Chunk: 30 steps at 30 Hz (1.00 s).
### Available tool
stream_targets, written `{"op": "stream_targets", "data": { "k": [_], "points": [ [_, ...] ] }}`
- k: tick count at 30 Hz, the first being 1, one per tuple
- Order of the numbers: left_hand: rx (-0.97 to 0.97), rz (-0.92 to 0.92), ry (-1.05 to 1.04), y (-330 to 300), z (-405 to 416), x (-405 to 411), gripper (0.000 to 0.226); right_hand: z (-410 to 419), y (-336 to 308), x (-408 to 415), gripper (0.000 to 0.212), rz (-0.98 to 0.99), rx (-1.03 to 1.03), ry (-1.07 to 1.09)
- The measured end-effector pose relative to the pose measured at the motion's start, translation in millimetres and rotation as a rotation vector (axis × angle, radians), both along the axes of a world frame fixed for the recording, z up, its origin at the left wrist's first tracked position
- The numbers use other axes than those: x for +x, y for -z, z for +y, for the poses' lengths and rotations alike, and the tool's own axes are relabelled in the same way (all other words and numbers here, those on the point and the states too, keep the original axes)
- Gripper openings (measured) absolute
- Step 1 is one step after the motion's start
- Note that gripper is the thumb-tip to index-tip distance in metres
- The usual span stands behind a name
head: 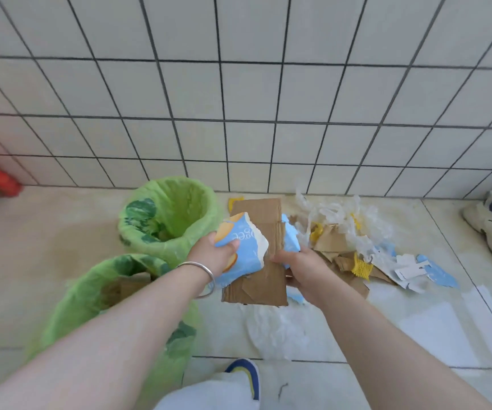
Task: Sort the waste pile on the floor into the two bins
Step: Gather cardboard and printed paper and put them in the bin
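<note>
**Cardboard and carton, both in hand beside the bins**

Cardboard first: a flat brown sheet (264, 247) is lifted off the floor, just right of the two green-lined bins. The right hand (299, 269) is closed on its right edge, thumb on top, with a scrap of blue card (290, 242) seemingly caught in the same grip. The left hand (213, 254) is wrapped round a crumpled blue-and-white carton (243, 247), thumb pressed across its face; the carton overlaps the sheet's upper left.

Both pieces look light. The sheet is corrugated and stiff along its length, though torn at the lower edge, so an edge pinch should carry it; it may flop or catch air if swung fast. The carton is coated and probably a little slick, already crushed, so a full-hand squeeze suits it better than fingertips.

The near bin (90, 291) already shows brown card inside, so by my reckoning the sheet belongs there. The far bin (173, 214) holds something I cannot make out.

The pile (354, 247) on the floor to the right is still sizeable: thin clear plastic film, yellow foam netting, more torn card and blue-and-white scraps. The film will be limp and clingy, best gathered in a bunch. A further sheet of clear plastic (277, 327) lies flat under the hands.
</note>
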State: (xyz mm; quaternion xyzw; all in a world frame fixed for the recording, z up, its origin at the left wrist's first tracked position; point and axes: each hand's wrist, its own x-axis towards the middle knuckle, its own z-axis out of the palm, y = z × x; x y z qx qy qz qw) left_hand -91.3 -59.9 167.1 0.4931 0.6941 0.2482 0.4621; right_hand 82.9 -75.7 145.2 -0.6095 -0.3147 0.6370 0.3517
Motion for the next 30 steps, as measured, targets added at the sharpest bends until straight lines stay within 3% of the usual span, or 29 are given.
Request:
{"op": "stream_targets", "data": {
  "k": [4, 10, 12, 15, 17, 21, 23, 28, 30],
  "points": [
    [0.02, -0.002, -0.06, -40, -22, -49, 0.044, -6, -49, -44, 0.01, -0.043, 0.044, -0.111],
    [0.036, 0.016, -0.071, -93, -62, -100, 0.052, -37, -99, -95, 0.023, -0.124, 0.118, -0.119],
    [0.03, -0.011, -0.087, -99, -74, -110, 0.052, -44, -106, -108, 0.03, -0.132, 0.153, -0.109],
    [0.031, -0.079, -0.136, -92, -85, -125, 0.05, -44, -108, -127, 0.06, -0.172, 0.211, -0.12],
    [0.066, -0.092, -0.2, -82, -91, -142, 0.04, -42, -102, -144, 0.062, -0.165, 0.197, -0.102],
    [0.105, 0.049, -0.407, -64, -95, -179, 0.03, -43, -83, -177, 0.075, -0.217, 0.144, -0.057],
    [0.096, 0.099, -0.439, -57, -87, -191, 0.026, -42, -71, -193, 0.069, -0.252, 0.119, -0.075],
    [0.026, 0.118, -0.356, -26, -51, -201, 0.03, -35, -28, -217, 0.032, -0.38, 0.051, -0.092],
    [-0.009, 0.1, -0.375, -7, -43, -200, 0.031, -31, -8, -223, 0.031, -0.392, 0.032, -0.046]
  ]
}}
